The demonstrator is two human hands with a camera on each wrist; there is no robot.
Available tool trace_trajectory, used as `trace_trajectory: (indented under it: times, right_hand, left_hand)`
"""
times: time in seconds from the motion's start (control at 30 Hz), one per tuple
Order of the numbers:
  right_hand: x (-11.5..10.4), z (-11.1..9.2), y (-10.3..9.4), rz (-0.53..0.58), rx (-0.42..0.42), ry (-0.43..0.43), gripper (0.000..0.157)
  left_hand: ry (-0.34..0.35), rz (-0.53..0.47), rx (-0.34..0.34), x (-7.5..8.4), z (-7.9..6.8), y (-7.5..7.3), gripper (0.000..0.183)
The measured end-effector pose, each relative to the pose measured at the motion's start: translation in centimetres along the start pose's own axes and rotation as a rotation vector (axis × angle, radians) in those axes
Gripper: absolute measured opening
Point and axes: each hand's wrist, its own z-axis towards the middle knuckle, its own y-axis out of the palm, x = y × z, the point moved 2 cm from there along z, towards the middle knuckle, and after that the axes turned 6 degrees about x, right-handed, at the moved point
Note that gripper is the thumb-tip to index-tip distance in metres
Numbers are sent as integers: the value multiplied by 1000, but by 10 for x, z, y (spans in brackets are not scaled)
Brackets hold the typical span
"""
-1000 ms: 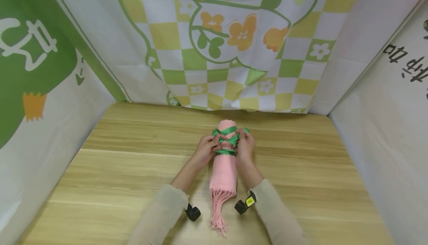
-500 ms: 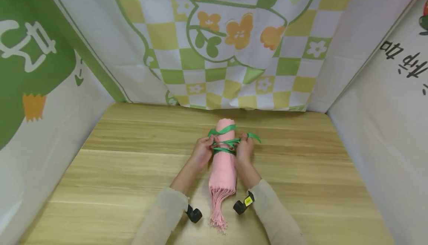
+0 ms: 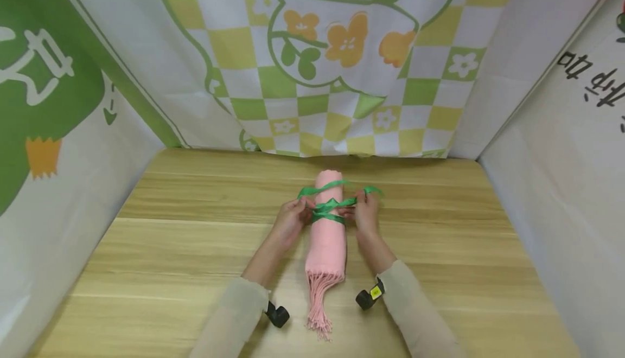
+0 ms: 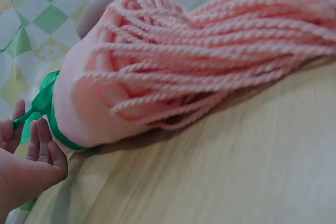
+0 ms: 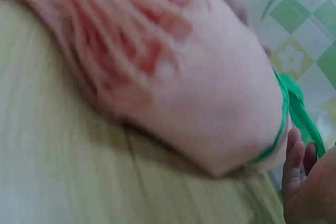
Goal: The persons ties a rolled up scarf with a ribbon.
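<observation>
A rolled pink scarf (image 3: 326,247) lies lengthwise on the table, its twisted fringe (image 3: 318,304) toward the person. Round its middle runs a green ribbon (image 3: 328,217), crossed on top, with a loose tail lying over the scarf's far part. On the left side the left hand (image 3: 289,222) pinches one ribbon end between thumb and finger, as the left wrist view also shows. Opposite it, the right hand (image 3: 367,214) pinches the other end, whose tip sticks out past the fingers. The ribbon's underside is hidden beneath the roll.
The wooden table (image 3: 195,260) extends on both sides of the scarf. A checked, flowered cloth (image 3: 337,103) hangs along its back edge, and printed white panels stand left and right. Black cameras (image 3: 277,314) are strapped at both sleeves.
Both hands have moved apart, the left hand leftward and the right hand rightward. The ribbon between them is drawn out straighter, and the crossing sits closer to the band round the scarf.
</observation>
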Motion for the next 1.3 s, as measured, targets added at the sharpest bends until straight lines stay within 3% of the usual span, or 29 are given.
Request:
trace_trajectory:
  times: [0.13, 0.4, 0.67, 0.9, 1.13, 1.2, 1.3]
  right_hand:
    - [4, 6, -17, -45, -15, -28, 31]
    - [5, 9, -50, -108, 7, 12, 31]
    - [-3, 9, -79, -53, -21, 115, 33]
    - [-4, 11, -79, 49, 34, 166, 26]
    - [2, 18, -71, 94, 110, 146, 21]
    - [3, 19, -72, 100, 114, 150, 19]
    - [3, 20, -76, 114, 77, 173, 17]
  left_hand:
    - [-1, 28, 6, 2, -4, -10, 40]
    - [-23, 53, 2, 4, -11, -27, 40]
    - [-50, 24, -11, 13, -18, -49, 36]
    - [-96, -56, 77, 18, -18, -62, 35]
    - [-124, -182, 206, 22, -17, -69, 35]
    - [-128, -211, 216, 23, -17, -69, 35]
    - [-151, -279, 165, 24, -17, -69, 34]
